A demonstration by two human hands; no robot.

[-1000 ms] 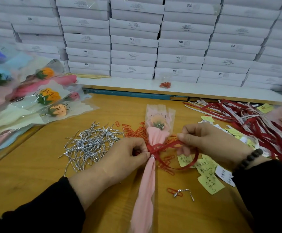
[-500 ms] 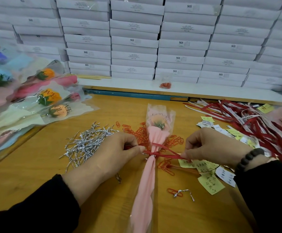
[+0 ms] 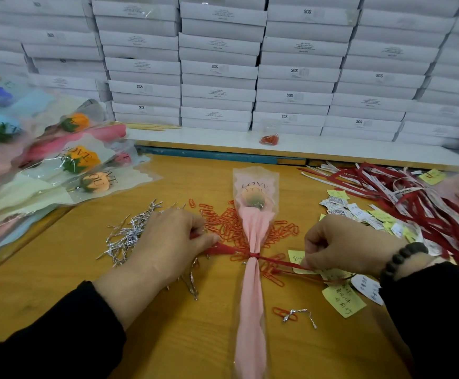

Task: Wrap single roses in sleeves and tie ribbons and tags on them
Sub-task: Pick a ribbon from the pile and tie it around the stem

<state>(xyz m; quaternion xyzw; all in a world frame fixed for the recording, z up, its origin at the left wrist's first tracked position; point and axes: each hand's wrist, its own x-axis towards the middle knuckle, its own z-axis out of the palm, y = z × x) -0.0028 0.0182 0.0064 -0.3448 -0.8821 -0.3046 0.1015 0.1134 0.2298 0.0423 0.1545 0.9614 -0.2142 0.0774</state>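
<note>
From the head camera we see a sleeved rose [image 3: 253, 212] lying lengthwise on the bench [image 3: 59, 274] between our hands, bloom pointing away from us. A red ribbon [image 3: 275, 260] circles the pinched waist of the pink sleeve, its two ends drawn out sideways. Our left hand [image 3: 168, 242] pinches one end, our right hand [image 3: 346, 246] pinches the other, the hands well apart. Beyond the left hand lie silver twist ties [image 3: 130, 233]; red paper clips [image 3: 223, 222] spread under the sleeve. Yellow tags [image 3: 343, 300] sit beside the right hand, loose ribbons [image 3: 403, 192] beyond it, finished roses [image 3: 80, 165] far left.
</note>
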